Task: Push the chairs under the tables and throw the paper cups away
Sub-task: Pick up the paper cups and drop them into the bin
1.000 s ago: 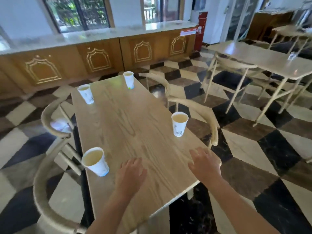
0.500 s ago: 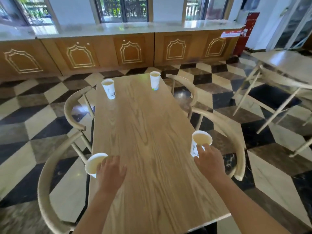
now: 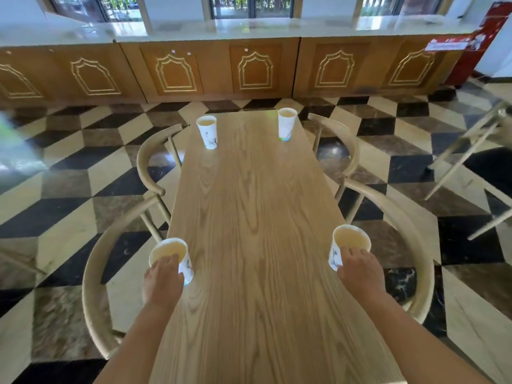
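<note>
While both arms reach in from the bottom of the frame, the left hand curls round the near left cup at lower left, fingers over its near rim and side, and the right hand grips the near right cup at lower right in the same way. Both cups are white paper with a faint printed pattern, stand upright on the long wooden bench close to its side edges, and hold a pale yellowish liquid. Two more cups stand upright near the far end of the bench, well apart from the hands: the far left cup at upper centre-left and the far right cup at upper centre-right, each also showing pale liquid inside. Four round-backed wooden chairs sit beside the bench, two on each side: the near left chair, the far left chair, the near right chair and the far right chair; their seats are under the top, their curved backs standing just outside its edges. Around them lies a checkered floor of black, cream and brown tiles. Along the upper frame runs a wooden cabinet with arched panel mouldings under a pale top, with windows above. At far right, the legs of another bench show.
</note>
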`<control>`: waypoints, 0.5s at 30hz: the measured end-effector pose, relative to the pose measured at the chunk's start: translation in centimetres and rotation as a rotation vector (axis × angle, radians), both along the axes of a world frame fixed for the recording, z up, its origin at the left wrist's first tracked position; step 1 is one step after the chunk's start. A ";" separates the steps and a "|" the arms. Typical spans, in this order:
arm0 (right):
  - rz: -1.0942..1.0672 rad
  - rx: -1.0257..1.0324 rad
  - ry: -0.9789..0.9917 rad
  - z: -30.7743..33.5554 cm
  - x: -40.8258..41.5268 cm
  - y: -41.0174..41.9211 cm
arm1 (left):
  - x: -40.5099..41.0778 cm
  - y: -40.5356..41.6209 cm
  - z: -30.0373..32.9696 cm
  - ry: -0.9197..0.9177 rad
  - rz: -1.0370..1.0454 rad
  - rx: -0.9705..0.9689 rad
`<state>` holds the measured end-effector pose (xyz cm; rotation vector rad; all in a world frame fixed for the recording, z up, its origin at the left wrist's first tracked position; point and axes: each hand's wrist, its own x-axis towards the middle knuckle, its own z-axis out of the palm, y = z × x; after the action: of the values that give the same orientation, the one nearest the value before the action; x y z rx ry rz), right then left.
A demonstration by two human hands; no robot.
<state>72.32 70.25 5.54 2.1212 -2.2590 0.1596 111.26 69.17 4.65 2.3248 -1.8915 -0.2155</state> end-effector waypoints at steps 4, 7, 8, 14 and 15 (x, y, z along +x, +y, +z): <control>0.042 -0.031 -0.026 0.7 0.1 0.2 | -0.8 0.3 0.3 0.045 0.039 -0.043; 0.056 -0.020 -0.058 0.4 -0.1 0.2 | -1.7 0.5 0.5 0.102 0.044 -0.076; 0.063 -0.008 -0.066 0.3 -0.1 0.2 | -2.0 0.6 0.5 0.089 -0.005 -0.065; 0.101 -0.085 -0.097 1.9 0.9 1.0 | -5.9 0.9 0.4 0.057 -0.219 -0.060; 0.103 -0.099 -0.101 2.0 1.0 1.2 | -7.0 1.0 0.6 0.074 -0.262 -0.078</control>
<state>73.35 71.48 7.53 2.2265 -2.1433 0.3828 104.28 70.15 5.26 1.9879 -2.1221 -0.2464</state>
